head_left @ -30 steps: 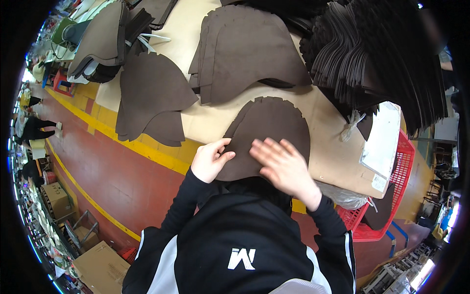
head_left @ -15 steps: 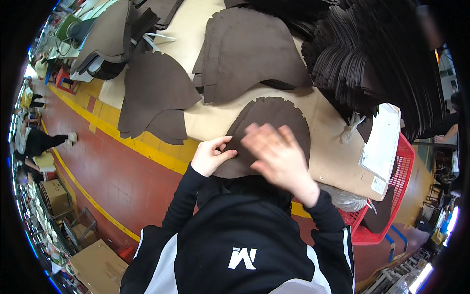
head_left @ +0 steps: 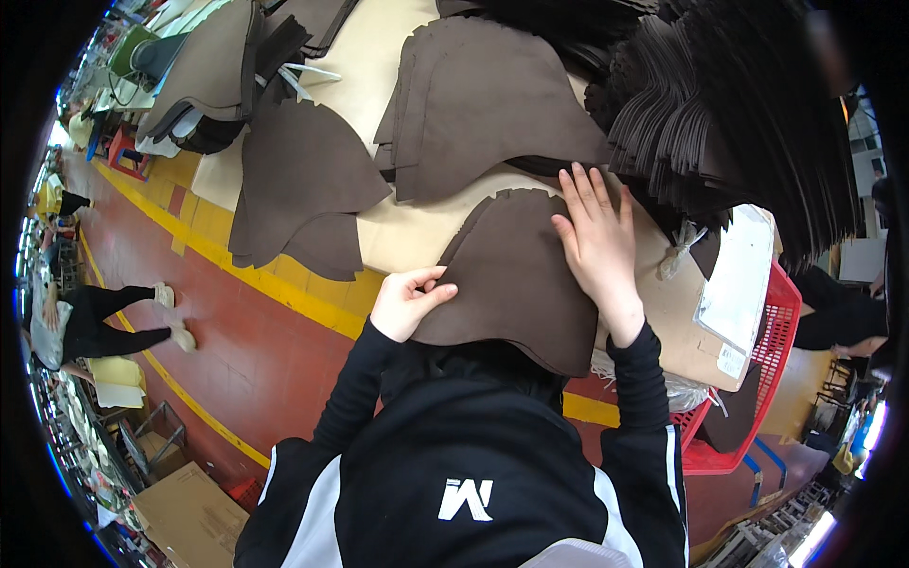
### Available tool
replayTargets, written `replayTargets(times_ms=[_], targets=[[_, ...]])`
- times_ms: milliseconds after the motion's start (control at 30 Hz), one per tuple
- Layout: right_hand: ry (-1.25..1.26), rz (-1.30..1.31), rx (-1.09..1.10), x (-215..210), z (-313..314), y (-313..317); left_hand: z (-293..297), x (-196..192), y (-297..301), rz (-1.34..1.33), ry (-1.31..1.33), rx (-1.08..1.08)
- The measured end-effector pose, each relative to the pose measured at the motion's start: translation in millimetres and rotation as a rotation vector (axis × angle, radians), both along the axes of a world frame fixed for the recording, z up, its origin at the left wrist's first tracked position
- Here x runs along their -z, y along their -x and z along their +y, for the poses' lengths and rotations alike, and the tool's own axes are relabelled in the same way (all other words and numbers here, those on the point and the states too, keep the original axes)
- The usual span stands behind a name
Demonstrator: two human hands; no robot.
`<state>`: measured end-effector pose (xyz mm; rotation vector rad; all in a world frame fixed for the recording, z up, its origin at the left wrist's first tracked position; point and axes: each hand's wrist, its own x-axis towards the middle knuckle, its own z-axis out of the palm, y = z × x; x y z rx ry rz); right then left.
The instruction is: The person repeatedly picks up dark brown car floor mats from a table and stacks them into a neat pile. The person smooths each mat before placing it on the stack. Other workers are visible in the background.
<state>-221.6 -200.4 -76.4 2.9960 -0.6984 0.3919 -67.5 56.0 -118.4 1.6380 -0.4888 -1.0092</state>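
A small stack of dark brown cut panels (head_left: pixel 511 279), flat and leather-like with a notched top edge, lies in front of me at the near edge of the table. My left hand (head_left: pixel 407 301) pinches the stack's left edge between thumb and fingers. Along its right edge rests my right hand (head_left: pixel 602 248), flat with the fingers stretched out and the thumb apart. Beyond them is a larger stack of brown panels (head_left: pixel 492 99). Another group of brown panels (head_left: pixel 303 175) sits to the left, overhanging the table edge.
Tall bundles of dark panels (head_left: pixel 691 123) stand at the right, by a sheet in a clear sleeve (head_left: pixel 739 275). A red plastic basket (head_left: pixel 781 322) is beside the cardboard-covered table (head_left: pixel 677 327). At the left, a person (head_left: pixel 95 317) walks on the red floor (head_left: pixel 227 346).
My right hand has moved right, from above the stack to its right edge. The stack's lower right corner now shows. My left hand keeps its pinch. A person at the left has stepped closer.
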Motion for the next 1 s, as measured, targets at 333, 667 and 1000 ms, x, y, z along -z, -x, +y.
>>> replayTargets(times_ms=[333, 667, 1000], targets=[[-0.519, 0.181, -0.493, -10, 111, 40, 1, 4, 4, 0.039, -0.022, -0.110], [-0.508, -0.218, -0.448, -44, 61, 12, -1, 0, 1, 0.068, 0.003, -0.095], [-0.480, 0.169, -0.510, -8, 108, 24, -1, 7, 3, 0.056, 0.010, -0.108]])
